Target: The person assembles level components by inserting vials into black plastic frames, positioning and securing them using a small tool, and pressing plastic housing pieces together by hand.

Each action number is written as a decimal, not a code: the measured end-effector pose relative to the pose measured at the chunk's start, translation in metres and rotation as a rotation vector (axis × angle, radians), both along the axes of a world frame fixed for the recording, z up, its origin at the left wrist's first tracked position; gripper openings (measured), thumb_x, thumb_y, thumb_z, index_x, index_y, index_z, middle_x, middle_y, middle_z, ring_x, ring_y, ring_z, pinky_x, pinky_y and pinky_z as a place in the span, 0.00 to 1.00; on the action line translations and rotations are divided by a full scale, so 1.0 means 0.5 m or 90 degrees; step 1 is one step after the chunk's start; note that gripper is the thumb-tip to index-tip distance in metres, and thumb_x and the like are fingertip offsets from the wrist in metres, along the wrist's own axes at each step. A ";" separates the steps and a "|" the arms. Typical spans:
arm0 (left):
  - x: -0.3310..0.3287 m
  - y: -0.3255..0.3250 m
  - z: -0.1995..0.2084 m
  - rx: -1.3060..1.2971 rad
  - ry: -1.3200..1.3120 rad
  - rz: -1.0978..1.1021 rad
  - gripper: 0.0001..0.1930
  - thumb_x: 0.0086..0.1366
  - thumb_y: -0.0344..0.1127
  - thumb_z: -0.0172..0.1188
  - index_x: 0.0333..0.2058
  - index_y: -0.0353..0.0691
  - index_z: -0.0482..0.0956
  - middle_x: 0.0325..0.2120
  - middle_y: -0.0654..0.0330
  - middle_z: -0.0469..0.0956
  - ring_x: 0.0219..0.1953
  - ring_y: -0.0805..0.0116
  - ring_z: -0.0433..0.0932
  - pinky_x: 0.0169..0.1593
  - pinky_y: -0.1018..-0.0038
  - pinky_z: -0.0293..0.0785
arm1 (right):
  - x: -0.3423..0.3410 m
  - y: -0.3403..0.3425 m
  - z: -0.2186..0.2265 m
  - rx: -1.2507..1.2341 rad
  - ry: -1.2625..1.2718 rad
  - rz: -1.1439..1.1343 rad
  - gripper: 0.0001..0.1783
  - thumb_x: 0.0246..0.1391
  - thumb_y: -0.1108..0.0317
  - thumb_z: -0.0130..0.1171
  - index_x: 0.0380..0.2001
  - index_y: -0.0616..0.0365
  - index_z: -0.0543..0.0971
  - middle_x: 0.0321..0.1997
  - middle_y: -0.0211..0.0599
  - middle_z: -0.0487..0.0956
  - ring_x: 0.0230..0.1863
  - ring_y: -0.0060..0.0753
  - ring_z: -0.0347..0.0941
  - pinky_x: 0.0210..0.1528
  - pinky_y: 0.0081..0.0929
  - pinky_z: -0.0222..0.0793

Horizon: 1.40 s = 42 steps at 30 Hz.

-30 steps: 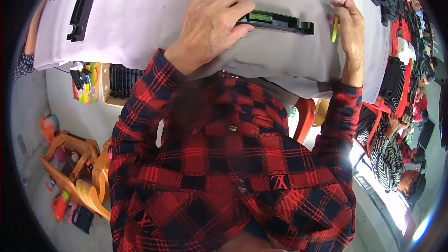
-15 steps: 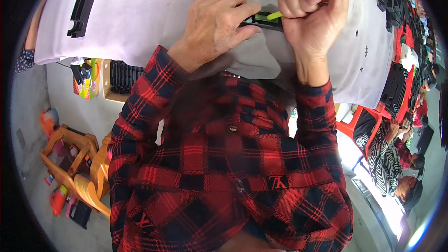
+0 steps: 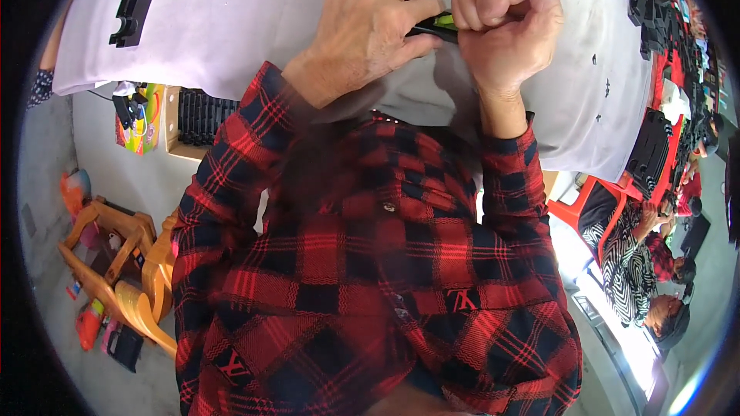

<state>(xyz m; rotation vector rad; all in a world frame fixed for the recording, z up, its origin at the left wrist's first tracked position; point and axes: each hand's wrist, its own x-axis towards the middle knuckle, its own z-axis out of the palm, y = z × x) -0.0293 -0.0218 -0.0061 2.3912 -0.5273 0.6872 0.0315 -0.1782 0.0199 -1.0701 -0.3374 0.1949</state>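
Over the cloth-covered table my left hand (image 3: 362, 37) pinches a slim black plastic part (image 3: 423, 28) between thumb and fingers. My right hand (image 3: 505, 31) is curled in a fist around a yellow-green stick-like tool (image 3: 445, 21), whose tip rests at the black part. Most of the tool is hidden in my fist, and the far end of the part is covered by the right fingers. The two hands are close together, with only a short stretch of the part showing between them.
A long black strip (image 3: 140, 1) lies at the table's far left, and black parts (image 3: 638, 8) are heaped at the right edge. Below left stand a box of black parts (image 3: 173, 119) and a wooden chair (image 3: 116, 262). A red stool (image 3: 583, 204) and other people are at right.
My right hand has come slightly left and down, nearer my left hand. Less of the green tool shows. The view has shifted a little, and the red rim at the top has left it.
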 end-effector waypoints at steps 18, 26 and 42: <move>0.009 0.003 0.019 -0.053 0.027 -0.043 0.14 0.51 0.40 0.68 0.33 0.38 0.81 0.28 0.55 0.72 0.34 0.53 0.73 0.41 0.60 0.68 | -0.015 0.047 0.052 0.151 0.130 0.058 0.31 0.75 0.48 0.37 0.17 0.51 0.62 0.13 0.22 0.57 0.12 0.16 0.47 0.16 0.20 0.45; 0.025 -0.005 -0.021 -0.089 -0.236 -0.060 0.16 0.53 0.44 0.69 0.36 0.39 0.83 0.30 0.55 0.75 0.38 0.51 0.75 0.46 0.57 0.68 | 0.010 0.029 0.005 -0.100 -0.069 -0.016 0.31 0.74 0.47 0.38 0.17 0.51 0.62 0.12 0.24 0.57 0.12 0.18 0.49 0.15 0.21 0.45; 0.002 -0.007 0.011 -0.072 0.011 -0.024 0.13 0.52 0.41 0.70 0.31 0.39 0.81 0.27 0.55 0.73 0.34 0.52 0.74 0.44 0.58 0.68 | 0.028 -0.037 -0.002 0.121 0.019 -0.039 0.31 0.73 0.44 0.41 0.16 0.47 0.60 0.11 0.23 0.54 0.12 0.21 0.44 0.15 0.23 0.42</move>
